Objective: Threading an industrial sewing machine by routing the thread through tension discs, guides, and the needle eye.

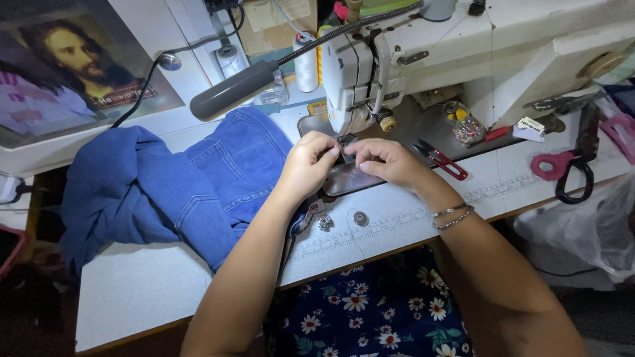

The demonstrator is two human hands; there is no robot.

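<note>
**Desk:** What do you have from the head camera?

**Me:** I see both hands up at the needle area of the white sewing machine [463, 46], near the far edge of the tabletop [132, 291]. My left hand [309, 162] has its fingers curled in, tips pinched together just under the presser foot; whatever it pinches is too small for me to tell. My right hand [387, 160] mirrors it, thumb and forefinger nearly closed, tips almost touching those of the left. I cannot tell whether a thread runs between them.

**Desk:** And around the hands?

**Me:** Under them lies the shiny metal slide plate [347, 180], with the right hand resting over its far side. Blue denim jeans [165, 192] are heaped to the left, reaching from the far edge toward the near edge, just beside my left forearm. Two small metal bobbins [360, 217] sit near the tabletop's near edge, between my forearms. Red thread snips [442, 160] lie just right of the right hand. Further right, black-handled scissors [574, 182] rest close to the right edge. A grey lamp head [231, 91] hangs over the jeans, and a white thread cone [306, 63] stands at the far edge beside the machine
</note>
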